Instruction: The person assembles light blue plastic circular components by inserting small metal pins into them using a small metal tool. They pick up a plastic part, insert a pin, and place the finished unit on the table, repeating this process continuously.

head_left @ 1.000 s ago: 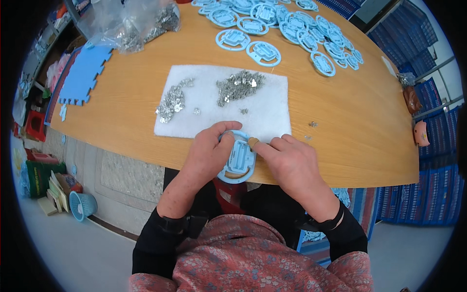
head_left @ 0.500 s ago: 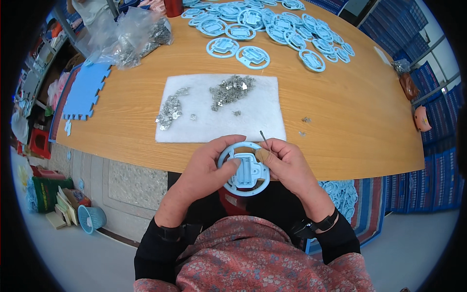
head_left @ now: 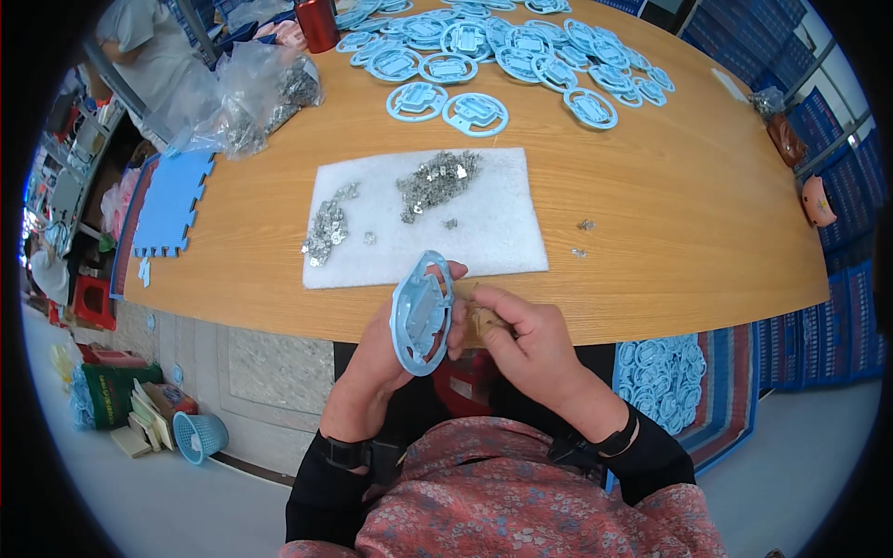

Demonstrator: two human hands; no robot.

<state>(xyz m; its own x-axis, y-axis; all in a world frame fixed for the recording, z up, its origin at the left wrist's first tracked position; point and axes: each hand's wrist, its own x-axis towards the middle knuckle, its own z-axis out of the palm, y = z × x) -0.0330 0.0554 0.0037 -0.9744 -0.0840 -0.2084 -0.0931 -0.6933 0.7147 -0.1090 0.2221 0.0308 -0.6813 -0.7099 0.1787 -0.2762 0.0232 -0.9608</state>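
My left hand (head_left: 376,349) grips a light blue round plastic part (head_left: 420,318) with a rectangular frame inside its ring. The part is tilted nearly on edge above the table's front edge, and fingers show behind it. Close by on the right, my right hand (head_left: 538,346) is closed, with tan covers on the fingertips. Whatever it holds is mostly hidden. Beyond the hands lies a white padded mat (head_left: 409,253) with a larger heap of small metal pieces (head_left: 437,184) and a smaller heap (head_left: 326,230) at its left.
Many similar blue parts (head_left: 476,112) spread over the far side of the wooden table (head_left: 670,214). Bags of metal pieces (head_left: 251,98) and a blue foam tile (head_left: 172,200) lie at left. More blue parts fill a container (head_left: 659,377) below right. A person (head_left: 153,42) is at far left.
The blue part has turned from facing up to nearly on edge and shifted left. My right hand has come away from its rim and rolled over; the thin tool no longer shows clearly.
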